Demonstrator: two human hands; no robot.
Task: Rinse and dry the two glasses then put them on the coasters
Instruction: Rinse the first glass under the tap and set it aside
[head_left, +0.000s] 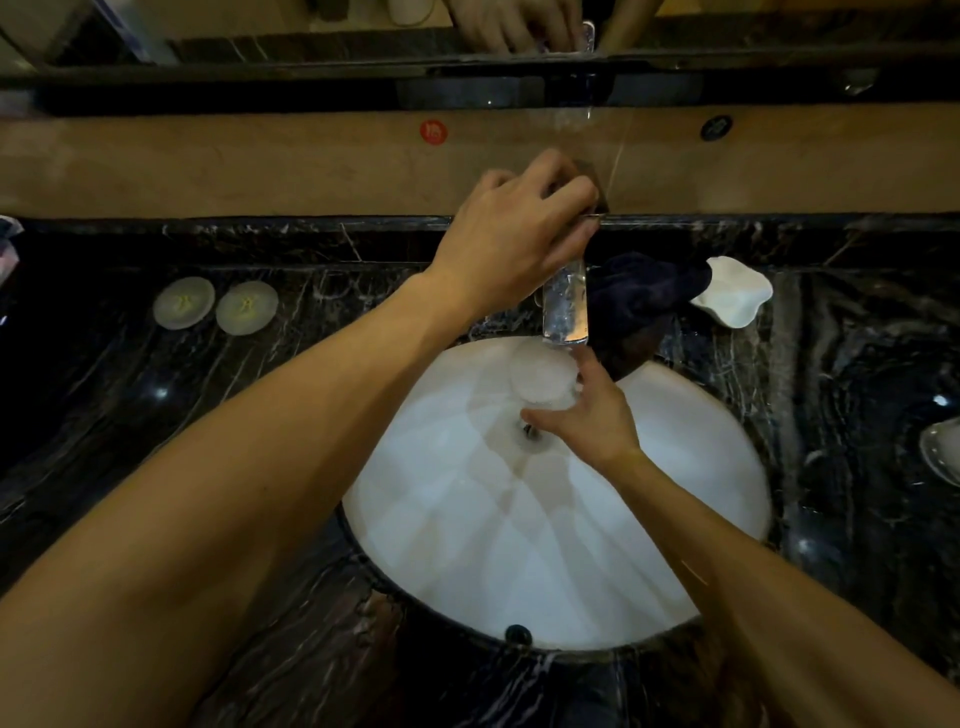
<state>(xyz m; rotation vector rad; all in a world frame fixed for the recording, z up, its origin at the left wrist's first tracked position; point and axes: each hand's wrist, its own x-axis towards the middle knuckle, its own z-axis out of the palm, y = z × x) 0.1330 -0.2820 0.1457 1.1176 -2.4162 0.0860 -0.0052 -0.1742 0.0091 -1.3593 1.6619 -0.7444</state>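
- Two coasters (183, 302) (246, 306) lie side by side at the far left of the dark marble tabletop (104, 395), both bare, well apart from the sink (675, 467).
- Left hand (511, 234) rests on the faucet handle (592, 192), fingers curled over it.
- Below the spout (565, 306), the glass (543, 382) is held low in the basin; rinsing looks to be the step in hand.
- Right hand (587, 415) grips that glass, fingers spread round its side.
- One dark towel (649, 291) lies just behind the spout, beside a white dish (737, 299); drying probably comes next.
- I cannot find the second glass.
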